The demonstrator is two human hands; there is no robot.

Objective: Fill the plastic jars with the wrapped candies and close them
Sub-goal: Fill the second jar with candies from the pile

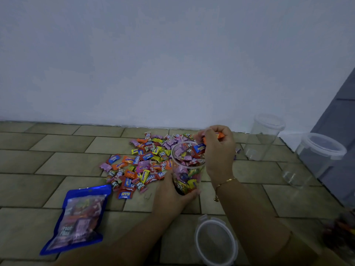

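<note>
One jar on the floor is nearly full; my left hand is gripping its side while my right hand is clutching candies above its mouth. Next I judge: release, then fetch the loose lid. Two lidded empty jars are waiting beside the scattered pile.

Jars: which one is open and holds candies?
The jar gripped by the left hand; the two jars at right are lidded and empty.
</note>
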